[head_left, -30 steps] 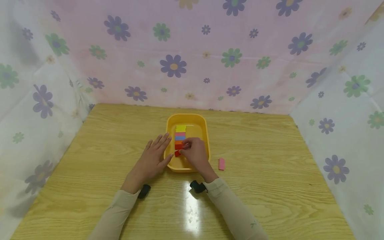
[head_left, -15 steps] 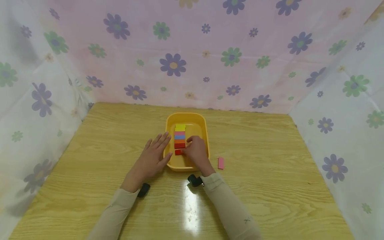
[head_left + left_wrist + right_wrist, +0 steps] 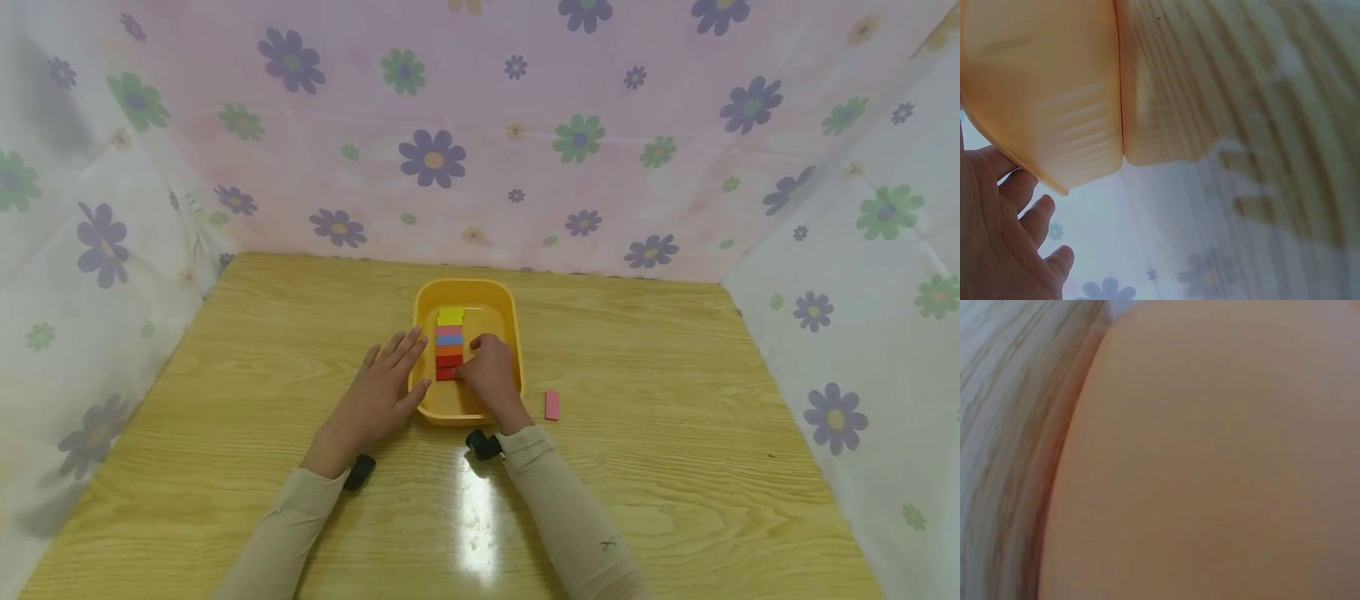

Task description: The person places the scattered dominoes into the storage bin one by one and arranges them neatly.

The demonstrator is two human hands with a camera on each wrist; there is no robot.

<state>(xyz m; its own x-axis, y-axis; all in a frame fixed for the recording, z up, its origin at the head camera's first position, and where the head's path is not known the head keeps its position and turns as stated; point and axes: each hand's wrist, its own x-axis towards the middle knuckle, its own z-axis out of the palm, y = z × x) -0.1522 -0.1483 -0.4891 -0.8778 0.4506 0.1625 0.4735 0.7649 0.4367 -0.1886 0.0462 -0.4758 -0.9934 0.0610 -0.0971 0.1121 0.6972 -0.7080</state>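
Observation:
A yellow tray (image 3: 480, 407) stands on the table and holds a row of small coloured blocks: yellow (image 3: 451, 316), pink (image 3: 449, 331), blue (image 3: 449, 340), orange (image 3: 448, 351) and red. My right hand (image 3: 491, 371) is inside the tray, its thumb touching the nearest red block (image 3: 446, 374), while the index finger stands apart from that block. Spread fingers of my left hand (image 3: 372, 402) rest along the tray's left rim. In the left wrist view, that hand (image 3: 997, 231) touches the tray's outer side (image 3: 1066, 94). The tray's wall (image 3: 1197, 456) hides my right hand in the right wrist view.
A pink block (image 3: 552, 405) lies on the wooden table (image 3: 660, 433) to the right of the tray. Flowered cloth (image 3: 495, 108) hangs behind the table and along both sides. Dark wrist-worn devices (image 3: 482, 445) sit near the cuffs.
The nearest red block has straightened and slid away from me against the other red block. My right thumb and index finger have moved apart. The left hand keeps its place on the tray.

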